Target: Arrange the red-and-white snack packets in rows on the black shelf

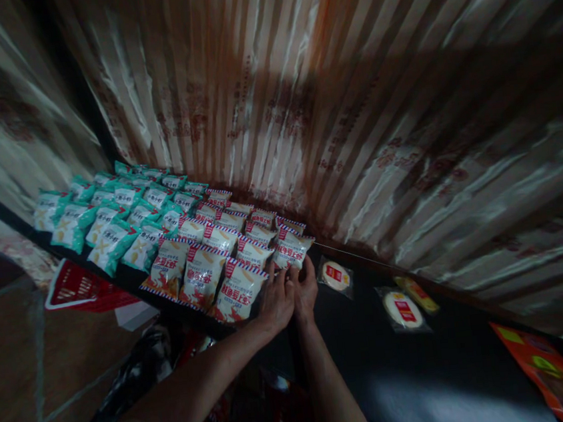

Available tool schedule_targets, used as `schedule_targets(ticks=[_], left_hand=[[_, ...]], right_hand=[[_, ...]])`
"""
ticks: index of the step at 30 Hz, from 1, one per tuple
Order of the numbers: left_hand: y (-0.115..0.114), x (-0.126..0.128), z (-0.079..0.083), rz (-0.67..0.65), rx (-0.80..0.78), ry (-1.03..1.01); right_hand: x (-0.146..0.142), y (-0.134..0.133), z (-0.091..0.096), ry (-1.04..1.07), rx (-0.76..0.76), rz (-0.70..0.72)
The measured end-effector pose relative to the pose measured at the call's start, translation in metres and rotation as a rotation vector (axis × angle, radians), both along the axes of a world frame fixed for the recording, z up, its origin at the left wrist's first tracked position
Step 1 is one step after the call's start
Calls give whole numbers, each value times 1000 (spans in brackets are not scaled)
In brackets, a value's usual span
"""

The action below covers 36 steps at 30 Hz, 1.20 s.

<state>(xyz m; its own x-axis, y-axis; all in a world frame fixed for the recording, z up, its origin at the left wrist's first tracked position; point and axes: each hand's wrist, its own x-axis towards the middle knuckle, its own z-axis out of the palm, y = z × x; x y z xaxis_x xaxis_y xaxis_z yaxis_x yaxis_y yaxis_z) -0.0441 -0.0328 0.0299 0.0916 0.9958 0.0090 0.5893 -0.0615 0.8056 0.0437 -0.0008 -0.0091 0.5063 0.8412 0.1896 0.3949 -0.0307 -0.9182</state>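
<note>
My left hand (277, 303) and my right hand (305, 291) are close together at the lower end of a white snack bag (290, 249) with red lettering and a striped top edge. Fingers of both hands are closed on this bag, at the right end of its group. Matching bags (202, 275) stand in rows to the left, leaning back. Past them, teal snack bags (110, 246) fill the far left in rows. My fingertips are partly hidden and the picture is dim.
The black shelf (356, 344) carries two round white pieces in clear wrap (336, 276), a small yellow packet (417, 293) and an orange packet (549, 367). Behind hangs a pleated curtain (270, 105). A red basket (81, 286) is below left, over the tiled floor (11, 373).
</note>
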Motion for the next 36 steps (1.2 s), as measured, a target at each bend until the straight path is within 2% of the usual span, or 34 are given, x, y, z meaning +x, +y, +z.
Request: schedule_targets(ticks=[7,21,29,36], left_hand=[[-1,-1,0,-19,-9,-3],[-1,-2,-6,-43,31,22],[-2,-1,-10,-45,16,31],[-3,1,-15,-50,25,50]], right_hand=[[4,2,1,-42,-58,23],[3,2,-1,-95,-21,5],[5,2,-2,-75,-38,51],[6,2,-8,-111,43,10]])
